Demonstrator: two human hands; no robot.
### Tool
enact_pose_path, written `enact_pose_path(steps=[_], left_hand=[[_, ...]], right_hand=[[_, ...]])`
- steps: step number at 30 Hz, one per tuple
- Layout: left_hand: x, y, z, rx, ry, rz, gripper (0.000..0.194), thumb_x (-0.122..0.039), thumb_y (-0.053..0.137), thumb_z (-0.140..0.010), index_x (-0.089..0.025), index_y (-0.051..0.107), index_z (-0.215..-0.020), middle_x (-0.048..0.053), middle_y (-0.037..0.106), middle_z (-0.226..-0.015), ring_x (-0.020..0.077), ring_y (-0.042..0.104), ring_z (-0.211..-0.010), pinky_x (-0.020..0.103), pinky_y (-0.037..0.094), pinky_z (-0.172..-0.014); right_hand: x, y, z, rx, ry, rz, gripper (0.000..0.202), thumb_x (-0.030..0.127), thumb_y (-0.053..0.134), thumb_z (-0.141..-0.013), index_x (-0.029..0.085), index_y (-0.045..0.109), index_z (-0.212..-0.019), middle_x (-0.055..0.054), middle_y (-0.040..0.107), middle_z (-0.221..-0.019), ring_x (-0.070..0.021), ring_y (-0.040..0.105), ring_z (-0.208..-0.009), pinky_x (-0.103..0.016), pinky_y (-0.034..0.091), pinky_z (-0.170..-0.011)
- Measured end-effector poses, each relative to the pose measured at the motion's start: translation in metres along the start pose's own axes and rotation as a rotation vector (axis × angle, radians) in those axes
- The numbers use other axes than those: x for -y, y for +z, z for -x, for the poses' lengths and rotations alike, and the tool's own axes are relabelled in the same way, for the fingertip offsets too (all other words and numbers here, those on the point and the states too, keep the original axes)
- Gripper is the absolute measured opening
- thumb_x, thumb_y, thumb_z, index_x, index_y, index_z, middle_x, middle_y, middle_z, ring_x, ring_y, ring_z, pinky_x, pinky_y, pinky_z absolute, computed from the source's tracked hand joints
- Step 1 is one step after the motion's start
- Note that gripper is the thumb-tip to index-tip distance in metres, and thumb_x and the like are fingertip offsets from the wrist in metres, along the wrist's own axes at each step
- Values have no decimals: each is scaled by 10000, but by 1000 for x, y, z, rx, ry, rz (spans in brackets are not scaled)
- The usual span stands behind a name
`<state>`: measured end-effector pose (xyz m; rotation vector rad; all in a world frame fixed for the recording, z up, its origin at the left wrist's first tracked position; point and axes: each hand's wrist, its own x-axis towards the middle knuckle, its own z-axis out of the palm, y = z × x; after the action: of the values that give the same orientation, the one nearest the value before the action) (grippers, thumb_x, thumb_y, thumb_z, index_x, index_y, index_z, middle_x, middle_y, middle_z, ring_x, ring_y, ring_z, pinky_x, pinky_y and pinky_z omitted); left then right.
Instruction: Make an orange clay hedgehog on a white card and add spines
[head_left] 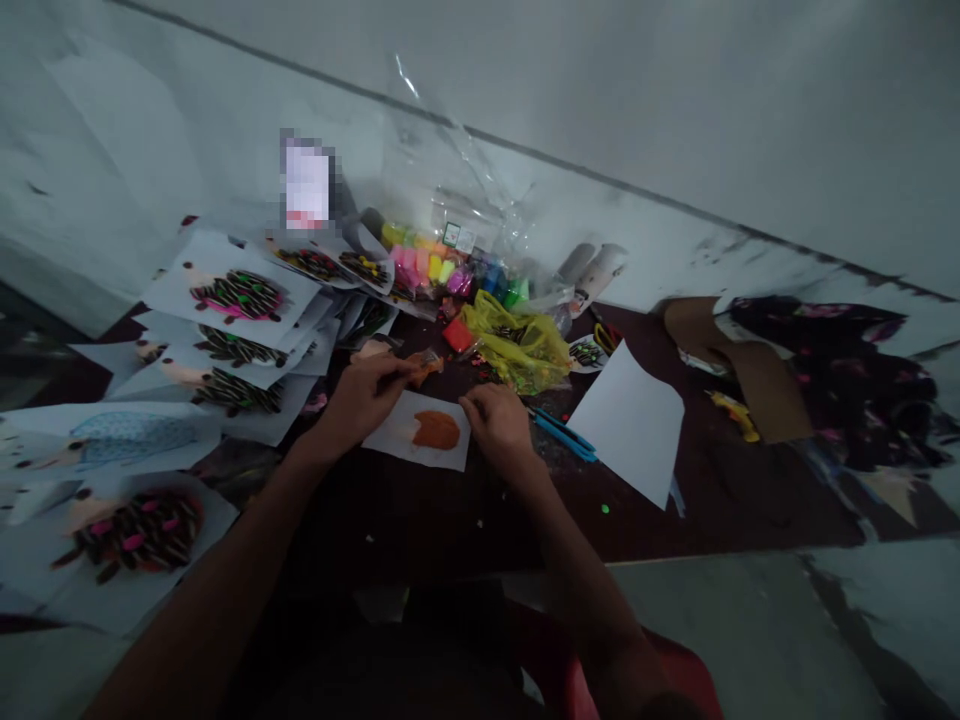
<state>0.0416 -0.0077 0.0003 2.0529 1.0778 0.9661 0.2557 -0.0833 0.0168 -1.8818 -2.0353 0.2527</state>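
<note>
A small white paper card (pixel 382 447) lies on the dark table before me, with a flat brown-orange clay shape (pixel 437 430) and a pale pointed part at its left. My left hand (pixel 364 397) is above the card's upper left, its thumb and fingers pinched at a piece of orange clay in clear wrapping (pixel 426 370). At the card's right edge rests my right hand (pixel 501 425), fingers pressed together by the corner; whatever they may hold is hidden. Just right of that hand lies a blue cutter-like tool (pixel 564 434).
Stacked paper hedgehog pictures (pixel 236 295) fill the left side. Behind are a yellow plastic bag (pixel 525 350), a red block (pixel 458 335) and a clear bag of coloured clay (pixel 442 265). White paper (pixel 634 420), brown cardboard (pixel 772 390) and dark patterned cloth (pixel 862 380) lie right.
</note>
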Motion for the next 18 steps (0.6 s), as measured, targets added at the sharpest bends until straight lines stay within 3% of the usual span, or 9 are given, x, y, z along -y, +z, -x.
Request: enact_pose_path(steps=[5, 8, 13, 18], left_hand=[[2, 12, -22, -90, 3, -161, 262, -278, 521, -913, -178, 743, -1010, 101, 728, -1032, 256, 649, -1008, 407, 508, -925], [11, 25, -33, -38, 21, -228, 324, -286, 526, -923, -157, 701, -1162, 139, 689, -1233, 285, 618, -1153, 461, 460, -1031], [25, 39, -41, 94, -1, -291, 421, -236, 565, -883, -144, 625, -1290, 167, 685, -1230, 313, 616, -1169, 502, 472, -1019], [26, 38, -40, 30, -12, -201, 435, -155, 536, -857, -164, 624, -1283, 124, 706, -1151, 274, 645, -1088, 470, 496, -998]], right_hand=[[2, 9, -53, 20, 43, -16, 259, 184, 531, -987, 186, 744, -1134, -98, 757, -1095, -224, 681, -1005, -305, 485, -892], [1, 20, -71, 14, 43, 1, 293, 176, 520, -986, 190, 744, -1175, -113, 750, -1122, -221, 692, -1006, -296, 495, -881], [-2, 32, -79, 49, -4, -26, 251, 194, 563, -959, 213, 772, -1097, -90, 770, -1062, -221, 703, -979, -295, 513, -845], [-6, 33, -74, 10, 32, -175, 212, 178, 594, -925, 211, 780, -1022, -67, 783, -1010, -214, 711, -933, -308, 515, -859]])
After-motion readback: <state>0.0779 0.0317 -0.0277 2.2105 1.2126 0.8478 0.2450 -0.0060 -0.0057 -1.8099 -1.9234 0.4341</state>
